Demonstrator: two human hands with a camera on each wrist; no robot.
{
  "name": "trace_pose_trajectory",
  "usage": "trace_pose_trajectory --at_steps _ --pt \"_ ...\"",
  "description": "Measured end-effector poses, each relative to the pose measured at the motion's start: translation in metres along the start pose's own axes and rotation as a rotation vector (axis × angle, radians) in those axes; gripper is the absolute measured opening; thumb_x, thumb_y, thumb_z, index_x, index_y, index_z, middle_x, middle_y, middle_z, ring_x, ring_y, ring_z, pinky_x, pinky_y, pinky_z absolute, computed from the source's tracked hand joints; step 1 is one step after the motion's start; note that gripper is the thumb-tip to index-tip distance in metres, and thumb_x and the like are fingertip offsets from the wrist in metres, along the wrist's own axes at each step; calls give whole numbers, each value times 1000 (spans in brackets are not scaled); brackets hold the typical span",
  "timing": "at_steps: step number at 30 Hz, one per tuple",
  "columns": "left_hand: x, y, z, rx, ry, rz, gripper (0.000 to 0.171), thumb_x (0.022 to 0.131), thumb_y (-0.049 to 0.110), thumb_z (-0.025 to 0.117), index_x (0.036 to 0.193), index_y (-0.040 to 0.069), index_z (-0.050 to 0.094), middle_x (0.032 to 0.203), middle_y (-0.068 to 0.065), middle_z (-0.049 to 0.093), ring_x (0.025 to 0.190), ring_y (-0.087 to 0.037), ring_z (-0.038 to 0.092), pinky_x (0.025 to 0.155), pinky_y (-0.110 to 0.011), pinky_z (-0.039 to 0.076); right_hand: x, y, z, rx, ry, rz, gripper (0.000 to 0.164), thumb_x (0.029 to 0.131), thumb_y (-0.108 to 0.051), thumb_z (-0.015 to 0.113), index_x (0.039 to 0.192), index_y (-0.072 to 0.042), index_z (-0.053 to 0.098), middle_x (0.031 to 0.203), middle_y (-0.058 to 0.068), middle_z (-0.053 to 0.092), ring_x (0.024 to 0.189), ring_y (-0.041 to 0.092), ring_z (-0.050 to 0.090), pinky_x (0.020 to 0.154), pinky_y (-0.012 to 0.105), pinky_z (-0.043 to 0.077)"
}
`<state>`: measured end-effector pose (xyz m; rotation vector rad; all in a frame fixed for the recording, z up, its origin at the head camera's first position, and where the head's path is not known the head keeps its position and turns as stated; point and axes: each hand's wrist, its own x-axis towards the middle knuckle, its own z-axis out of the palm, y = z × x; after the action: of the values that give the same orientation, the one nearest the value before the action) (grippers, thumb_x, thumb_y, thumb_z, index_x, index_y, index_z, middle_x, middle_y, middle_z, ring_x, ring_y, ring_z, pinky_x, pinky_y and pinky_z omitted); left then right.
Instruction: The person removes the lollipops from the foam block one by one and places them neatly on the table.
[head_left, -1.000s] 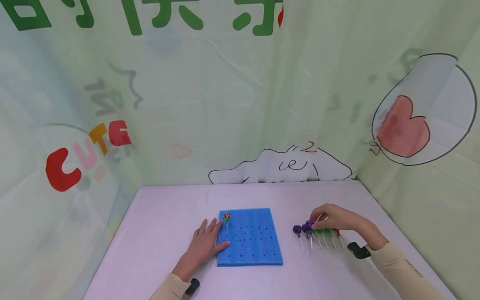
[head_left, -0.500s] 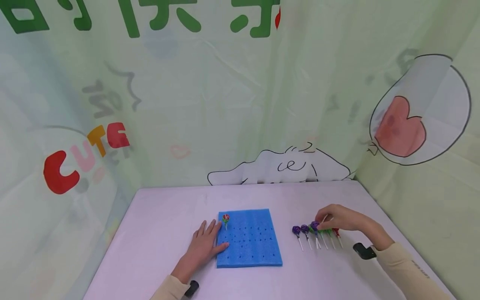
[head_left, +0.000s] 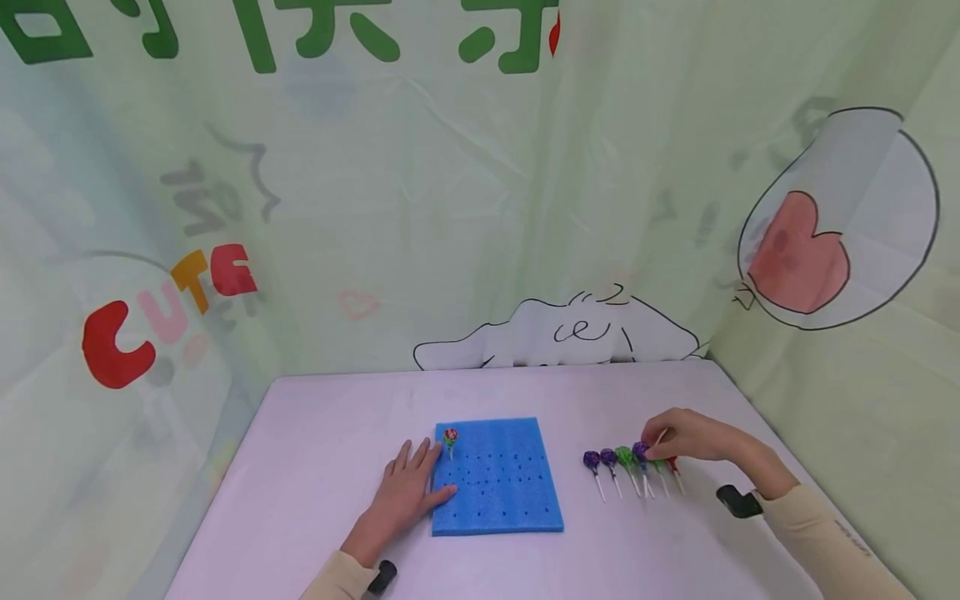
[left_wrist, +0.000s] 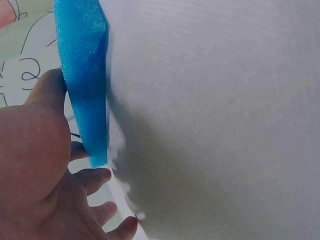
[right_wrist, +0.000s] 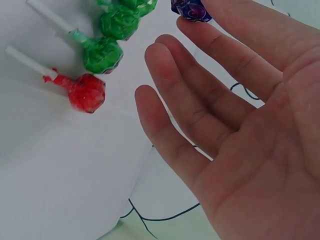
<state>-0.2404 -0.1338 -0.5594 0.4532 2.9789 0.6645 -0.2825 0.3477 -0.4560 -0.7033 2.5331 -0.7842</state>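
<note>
My left hand [head_left: 408, 479] lies with fingers spread at the left edge of a blue foam board [head_left: 517, 523], its thumb over the top. In the left wrist view the fingers [left_wrist: 95, 180] sit beside the foam's edge [left_wrist: 85, 85]. A red and green lollipop [head_left: 451, 437] stands upright in the board's upper left. My right hand [head_left: 686, 435] pinches a purple lollipop [head_left: 641, 451] between thumb and index finger, above the row of lollipops. In the right wrist view, the purple wrapper [right_wrist: 191, 10] shows at the fingertips; the other fingers are extended loosely.
Two purple lollipops [head_left: 600, 459] lie left of the right hand, with a green lollipop [head_left: 626, 457] beside them. More green lollipops [right_wrist: 102, 55] and a red lollipop [right_wrist: 87, 93] lie near that hand. Small holes dot the board. A printed curtain [head_left: 480, 208] surrounds the white table [head_left: 337, 417].
My right hand has moved rightward along the row with the purple lollipop, and a green lollipop now shows at its left. The left hand stays at the board.
</note>
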Motion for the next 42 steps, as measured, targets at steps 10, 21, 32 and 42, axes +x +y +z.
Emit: trace_pose_trajectory --at_steps 10,21,32,42 --pt "0 -2 1 13 11 5 83 93 61 59 155 10 38 162 -19 34 152 -47 20 118 -66 25 -8 8 -8 -5 -4 13 14 96 -17 69 105 -7 72 101 4 72 90 18 66 74 24 56" --pt "-1 -1 3 11 10 7 83 93 61 59 155 10 38 162 -18 34 152 -47 20 118 -66 26 -17 17 -15 -43 -2 -2 14 96 -17 68 103 -6 71 99 4 72 89 12 63 73 21 55" --pt "0 -3 3 -3 4 4 84 93 62 59 155 10 38 162 -19 34 151 -48 20 117 -67 25 -21 29 -21 -68 -12 17 12 95 -18 69 100 -7 71 97 1 71 88 10 62 72 22 54" --pt "-1 0 -1 2 14 12 81 94 58 61 155 9 38 161 -20 34 151 -48 20 117 -66 26 -20 38 -28 -88 -20 85 14 95 -20 70 102 -8 71 99 1 71 90 14 61 73 23 53"
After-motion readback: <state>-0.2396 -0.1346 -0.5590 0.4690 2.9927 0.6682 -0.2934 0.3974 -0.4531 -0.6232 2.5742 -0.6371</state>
